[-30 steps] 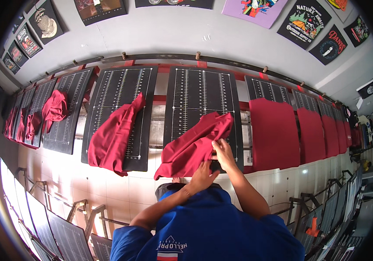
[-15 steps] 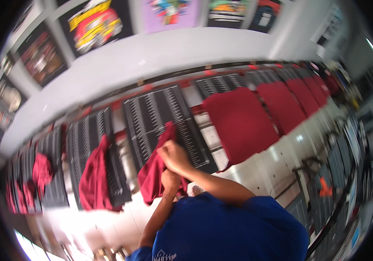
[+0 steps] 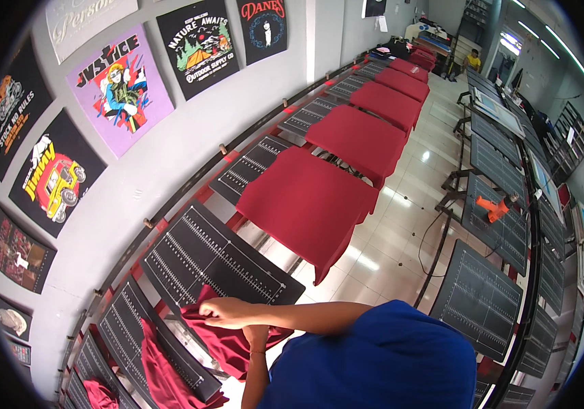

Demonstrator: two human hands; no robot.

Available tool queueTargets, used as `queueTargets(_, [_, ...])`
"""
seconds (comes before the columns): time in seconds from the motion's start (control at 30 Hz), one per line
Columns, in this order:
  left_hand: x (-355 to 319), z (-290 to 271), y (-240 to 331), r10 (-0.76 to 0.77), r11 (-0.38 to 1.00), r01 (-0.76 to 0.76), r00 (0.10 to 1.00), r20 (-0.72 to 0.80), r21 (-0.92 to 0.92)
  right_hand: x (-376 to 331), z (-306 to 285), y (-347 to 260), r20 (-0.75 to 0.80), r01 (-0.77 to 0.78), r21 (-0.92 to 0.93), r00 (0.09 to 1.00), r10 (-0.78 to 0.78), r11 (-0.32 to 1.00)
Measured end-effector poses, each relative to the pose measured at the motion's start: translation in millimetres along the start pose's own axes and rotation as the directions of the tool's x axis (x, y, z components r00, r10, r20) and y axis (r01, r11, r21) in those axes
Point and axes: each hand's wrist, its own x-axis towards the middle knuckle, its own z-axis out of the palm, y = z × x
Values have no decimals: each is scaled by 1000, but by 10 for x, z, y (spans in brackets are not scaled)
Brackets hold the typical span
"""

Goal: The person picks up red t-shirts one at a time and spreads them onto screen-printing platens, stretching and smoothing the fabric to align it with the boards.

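A crumpled dark red cloth (image 3: 226, 351) hangs over the near edge of a black printing board (image 3: 220, 255) marked with white rulers. My right hand (image 3: 222, 312) reaches across to the left, its fingers closed on the upper part of this cloth. Just below the right wrist, my left hand (image 3: 256, 335) is closed on the same cloth; its fingers are partly hidden by the right forearm. Bare board surface shows beyond both hands. On the board to the left lies another bunched red cloth (image 3: 162, 365).
Smooth red cloths (image 3: 312, 201) cover several boards along the row to the right. Grey wall (image 3: 135, 170) with printed pictures borders the far side. Across the tiled floor (image 3: 380, 235), a second row of boards holds an orange heat gun (image 3: 493, 208). A person (image 3: 472, 61) is at the far end.
The view has swung right, bringing the cloth-covered boards and the second row into fuller sight. Both hands stay on the cloth, which is now lower on the board, near its edge.
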Motion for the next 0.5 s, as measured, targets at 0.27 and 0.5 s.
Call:
queueTargets(0.27, [111,-1490,1399,-191,95,66,980,47,-993,-1252,-432,568,247,-327,-49,912,329,944])
queueTargets(0.5, [321,-2586,1861,-111,-62,-176,979,-168,-982,-1098,-658,-206,-63,-133,92,988,139,987])
